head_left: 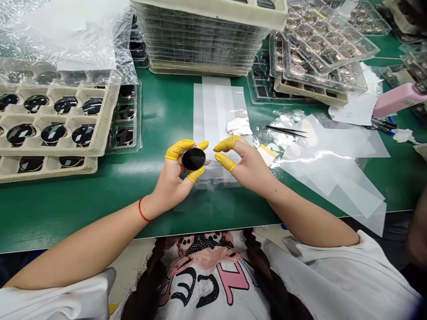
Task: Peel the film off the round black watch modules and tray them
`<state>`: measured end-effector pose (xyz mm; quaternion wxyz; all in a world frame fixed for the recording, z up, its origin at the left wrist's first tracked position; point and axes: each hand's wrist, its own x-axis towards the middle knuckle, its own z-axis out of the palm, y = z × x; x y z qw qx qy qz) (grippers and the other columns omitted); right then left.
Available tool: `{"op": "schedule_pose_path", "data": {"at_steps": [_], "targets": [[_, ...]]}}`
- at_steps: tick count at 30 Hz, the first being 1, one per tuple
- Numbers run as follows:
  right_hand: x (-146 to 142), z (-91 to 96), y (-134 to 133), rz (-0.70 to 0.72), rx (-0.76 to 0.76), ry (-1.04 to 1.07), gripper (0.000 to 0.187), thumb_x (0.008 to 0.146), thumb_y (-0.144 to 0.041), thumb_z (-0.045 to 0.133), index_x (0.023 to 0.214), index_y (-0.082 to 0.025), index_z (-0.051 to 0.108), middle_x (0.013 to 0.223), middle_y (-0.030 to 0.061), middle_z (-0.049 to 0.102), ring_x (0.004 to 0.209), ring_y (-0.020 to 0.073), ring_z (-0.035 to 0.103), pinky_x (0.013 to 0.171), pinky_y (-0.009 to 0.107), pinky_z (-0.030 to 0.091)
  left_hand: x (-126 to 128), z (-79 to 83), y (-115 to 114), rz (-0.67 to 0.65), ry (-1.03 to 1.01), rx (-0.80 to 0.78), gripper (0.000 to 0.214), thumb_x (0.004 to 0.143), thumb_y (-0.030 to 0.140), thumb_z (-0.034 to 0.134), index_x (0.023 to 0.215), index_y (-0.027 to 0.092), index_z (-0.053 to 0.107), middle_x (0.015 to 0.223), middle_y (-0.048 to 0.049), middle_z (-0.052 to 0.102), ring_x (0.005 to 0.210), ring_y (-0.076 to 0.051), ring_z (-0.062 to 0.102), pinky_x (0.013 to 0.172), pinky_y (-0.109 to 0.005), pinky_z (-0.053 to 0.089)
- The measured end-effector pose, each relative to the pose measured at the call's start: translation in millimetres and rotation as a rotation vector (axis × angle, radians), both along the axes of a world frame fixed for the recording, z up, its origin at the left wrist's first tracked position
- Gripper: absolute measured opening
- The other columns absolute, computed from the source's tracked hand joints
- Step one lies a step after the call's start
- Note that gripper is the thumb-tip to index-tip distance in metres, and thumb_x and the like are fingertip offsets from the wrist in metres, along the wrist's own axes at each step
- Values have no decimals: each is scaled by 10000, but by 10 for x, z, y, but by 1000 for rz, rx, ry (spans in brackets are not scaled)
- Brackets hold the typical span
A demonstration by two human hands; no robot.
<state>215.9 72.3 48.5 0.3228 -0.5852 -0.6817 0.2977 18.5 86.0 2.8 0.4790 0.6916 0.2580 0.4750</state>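
My left hand (173, 173), in yellow finger cots, is closed around a round, glossy black disc with a thin metallic rim (194, 159), like a watch face. The disc is tilted, its dark side towards me. Just right of it, my right hand (248, 166) has its yellow-covered thumb and forefinger curved, a small gap between the tips. Nothing shows in that gap. Beneath both hands lie clear plastic sheets with white strips (218, 106). A crumpled white tissue (239, 126) rests on them.
Cream trays of similar black discs (53, 133) stand at left under bubble wrap (66, 31). A tall stack of clear trays (203, 44) rises behind. To the right are black tweezers (286, 131), film sheets (343, 178), more trays (320, 49) and a pink bottle (396, 100).
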Motion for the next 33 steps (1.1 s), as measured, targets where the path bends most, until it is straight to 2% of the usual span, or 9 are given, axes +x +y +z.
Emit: {"op": "schedule_pose_path", "data": {"at_steps": [3,6,11,15,18,21,23,28,33], "targets": [[-22,0,17,-1,-102,59,94,853,-252,581,884,-201,654,918,29,642,889,164,580,848,345,463,2,-5,4,-25,15,-1,512,873,125,617,1294,245,352,1376,-116,538,1306,-214,556,946,-299,598],[-32,-10,33,10,-141,95,86,841,-245,581,855,-195,650,898,23,634,868,152,572,821,322,457,-1,2,-5,-53,27,-26,498,877,146,620,1283,245,350,1399,-127,523,1229,-193,618,942,-305,596],[-58,-43,53,30,-211,164,84,815,-258,598,815,-176,614,886,26,633,855,154,580,787,317,464,6,52,-57,-50,36,-170,461,892,214,614,1255,254,333,1410,-128,513,1169,-184,652,928,-307,593],[41,-25,99,-7,-136,320,133,833,-311,613,823,-181,588,908,28,641,881,149,594,861,336,479,4,80,-60,-61,63,-268,489,875,251,636,1255,261,328,1457,-131,455,1103,-182,680,914,-322,592],[125,40,99,-13,-29,377,148,850,-340,623,817,-200,588,1002,35,654,988,165,603,929,360,475,-6,83,-31,-105,98,-363,500,851,247,665,1246,237,359,1248,-93,606,1036,-174,699,896,-319,590],[123,81,51,105,-76,343,195,840,-371,649,772,-198,592,1103,54,652,1083,193,592,986,402,453,-10,84,-5,-188,140,-433,491,830,242,690,1232,215,409,1002,-39,677,918,-164,716,853,-315,591],[84,68,20,158,-143,337,192,829,-365,661,770,-192,602,1130,64,645,1098,198,588,1002,416,443,-6,84,-1,-236,145,-448,490,826,242,694,1235,217,426,986,-32,689,888,-163,717,836,-317,591],[13,-25,18,168,-263,385,162,826,-328,656,785,-178,610,1050,55,648,1004,170,600,969,391,451,6,88,-17,-266,145,-435,478,832,221,681,1229,217,414,1020,-41,701,905,-162,718,822,-306,591],[2,-23,30,152,-291,395,155,804,-306,675,782,-170,601,959,41,659,928,159,598,917,359,464,10,110,-27,-266,179,-427,475,831,221,682,1225,215,418,996,-35,705,887,-159,718,815,-303,594]]}}
